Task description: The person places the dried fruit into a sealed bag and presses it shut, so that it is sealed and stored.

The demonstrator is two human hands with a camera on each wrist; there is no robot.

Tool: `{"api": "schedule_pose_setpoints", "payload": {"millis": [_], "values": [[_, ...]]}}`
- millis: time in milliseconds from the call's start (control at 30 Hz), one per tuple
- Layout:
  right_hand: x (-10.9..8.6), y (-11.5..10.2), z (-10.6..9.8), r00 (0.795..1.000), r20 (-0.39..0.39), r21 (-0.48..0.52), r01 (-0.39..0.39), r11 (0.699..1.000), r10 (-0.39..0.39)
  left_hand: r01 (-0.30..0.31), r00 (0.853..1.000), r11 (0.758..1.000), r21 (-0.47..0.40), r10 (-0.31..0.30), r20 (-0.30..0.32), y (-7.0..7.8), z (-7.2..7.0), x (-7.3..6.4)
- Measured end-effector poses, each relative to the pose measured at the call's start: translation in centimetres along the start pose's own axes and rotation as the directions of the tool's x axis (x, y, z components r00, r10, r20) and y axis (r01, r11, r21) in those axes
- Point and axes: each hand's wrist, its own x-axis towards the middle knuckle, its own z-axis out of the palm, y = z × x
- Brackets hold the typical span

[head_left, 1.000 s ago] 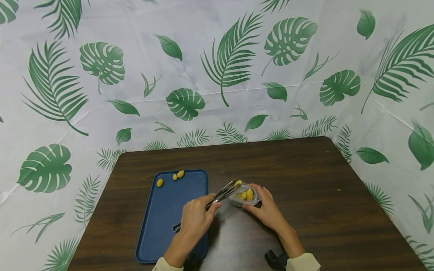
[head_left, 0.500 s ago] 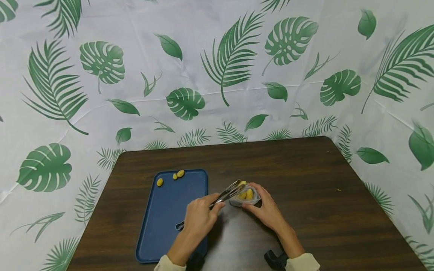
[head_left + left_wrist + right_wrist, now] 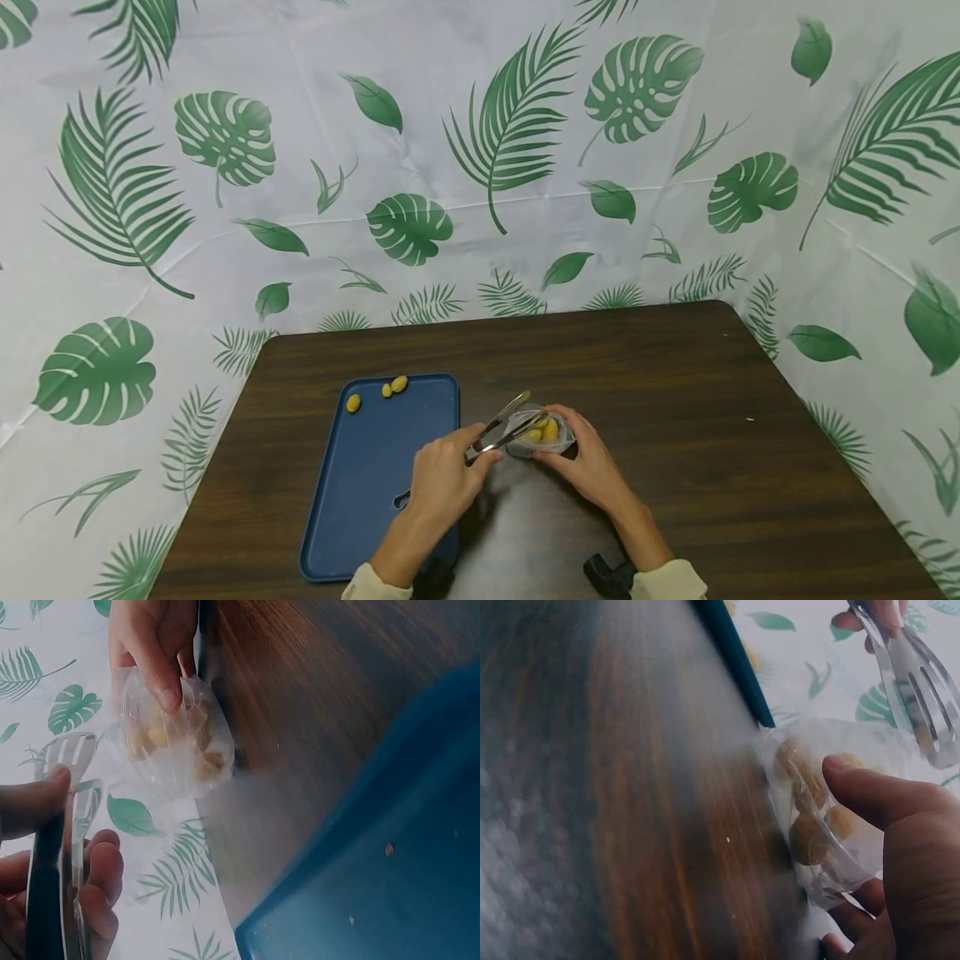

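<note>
My left hand (image 3: 442,479) grips metal tongs (image 3: 495,443), whose tips stand spread apart above a clear plastic bag (image 3: 521,450). Several yellow, rounded food pieces (image 3: 551,430) lie inside the bag; their exact kind is hard to tell. Fingers and thumb of my right hand (image 3: 596,467) hold the bag at its right side, its mouth facing up. In the left wrist view, the slotted tongs tips (image 3: 71,754) have nothing between them. From the right wrist, brownish-yellow pieces (image 3: 810,838) show through the plastic, with my right thumb (image 3: 870,791) pressed against it.
A blue tray (image 3: 382,467) lies on the dark wooden table (image 3: 675,375) to the left. Near its far edge sit a yellow piece (image 3: 353,403) and two more yellow pieces (image 3: 400,383) close together. A leaf-printed cloth (image 3: 510,250) hangs behind the table.
The tongs have moved slightly right over the bag and spread apart, letting go of the yellow piece they held between their tips. My right hand and the bag have stayed in place.
</note>
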Motion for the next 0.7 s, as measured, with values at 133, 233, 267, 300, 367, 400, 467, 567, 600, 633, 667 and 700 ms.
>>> {"api": "schedule_pose_setpoints", "payload": {"millis": [133, 233, 267, 300, 367, 400, 467, 567, 600, 633, 667, 700], "values": [[0.0, -0.1, 0.0, 1.0, 0.001, 0.002, -0.007, 1.0, 0.007, 0.017, 1.0, 1.0, -0.007, -0.017, -0.013, -0.3, -0.2, 0.1], [0.0, -0.1, 0.0, 1.0, 0.006, 0.001, -0.017, 1.0, 0.017, 0.037, 0.999, 0.999, 0.009, -0.036, -0.025, -0.8, -0.3, 0.0], [0.0, -0.1, 0.0, 1.0, 0.007, 0.003, -0.021, 1.0, 0.021, 0.045, 0.999, 0.999, 0.012, -0.045, -0.028, -1.0, -0.4, 0.0], [0.1, -0.1, 0.0, 1.0, 0.009, 0.003, -0.025, 1.0, 0.025, 0.054, 0.998, 0.998, 0.016, -0.054, -0.031, -1.2, -0.4, 0.0], [0.1, -0.1, 0.0, 0.999, 0.011, 0.005, -0.032, 0.999, 0.032, 0.071, 0.997, 0.997, 0.021, -0.07, -0.036, -1.5, -0.5, 0.0], [0.1, -0.1, 0.0, 0.999, 0.012, 0.008, -0.036, 0.999, 0.036, 0.079, 0.996, 0.997, 0.02, -0.078, -0.038, -1.6, -0.6, -0.1], [0.1, -0.1, 0.0, 0.999, 0.014, 0.022, -0.045, 0.999, 0.045, 0.093, 0.995, 0.995, 0.023, -0.092, -0.044, -1.9, -0.7, -0.1], [0.1, -0.1, 0.0, 0.998, 0.017, 0.053, -0.065, 0.996, 0.064, 0.113, 0.993, 0.993, 0.024, -0.112, -0.045, -2.3, -0.9, -0.2], [0.0, -0.1, 0.0, 0.997, 0.018, 0.066, -0.071, 0.995, 0.07, 0.12, 0.992, 0.992, 0.024, -0.119, -0.044, -2.4, -0.9, -0.2], [0.0, -0.1, 0.0, 0.997, 0.018, 0.078, -0.078, 0.994, 0.076, 0.128, 0.991, 0.992, 0.024, -0.126, -0.045, -2.6, -1.0, -0.2], [0.0, -0.1, 0.0, 0.996, 0.018, 0.088, -0.084, 0.993, 0.082, 0.134, 0.99, 0.991, 0.024, -0.133, -0.046, -2.7, -1.1, -0.2], [0.0, -0.1, 0.0, 0.996, 0.017, 0.093, -0.087, 0.992, 0.086, 0.141, 0.989, 0.99, 0.023, -0.14, -0.047, -2.9, -1.1, -0.2]]}}
